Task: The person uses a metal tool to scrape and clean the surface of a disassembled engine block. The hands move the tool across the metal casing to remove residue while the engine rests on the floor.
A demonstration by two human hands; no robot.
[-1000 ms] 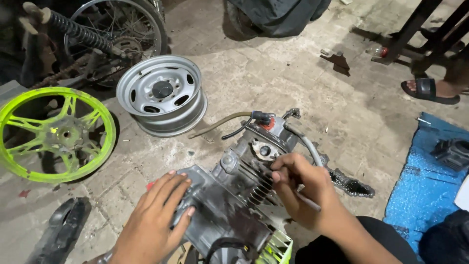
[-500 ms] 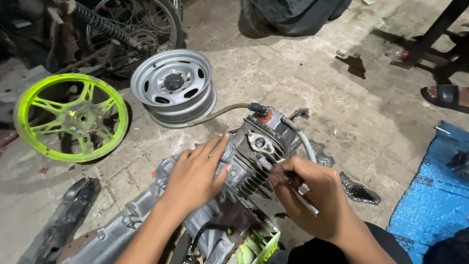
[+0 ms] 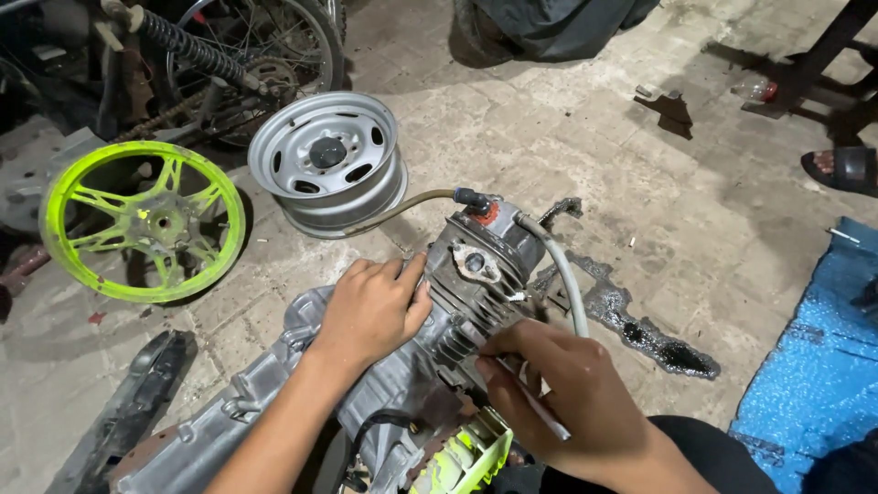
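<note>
Nearest the camera, the right hand (image 3: 572,402) is clenched around a thin silver tool (image 3: 540,416), its grip closed on the shaft, with the fingertips pressed against the finned cylinder of the engine (image 3: 457,311). The tool's tip is hidden behind the fingers. Just under this hand a yellow-green plastic part (image 3: 466,456) pokes out from beneath the engine.

The left hand (image 3: 375,306) lies flat on top of the engine, palm down, fingers spread and loose, its grip released and grasping nothing; the fingertips touch the cylinder near the oval port.

The engine lies on the floor (image 3: 567,119) between both forearms, cylinder head pointing away from the person, grey crankcase running toward the lower left. A grey hose (image 3: 562,274) curves from the head down past the right hand, and a tan hose (image 3: 402,209) leaves the head toward the left. A black plastic panel (image 3: 128,412) lies to the left of the crankcase.

A dark oil puddle (image 3: 649,334) spreads on the floor just to the right of the engine. At the right edge lies a blue sheet (image 3: 814,366).

Beyond the engine, a grey steel rim (image 3: 329,163) lies flat, and to its left lies a bright green spoked wheel (image 3: 142,220). Behind them stand a spoked wheel and a coil spring (image 3: 183,50). Far right, a foot in a black sandal (image 3: 841,169) rests on the floor.
</note>
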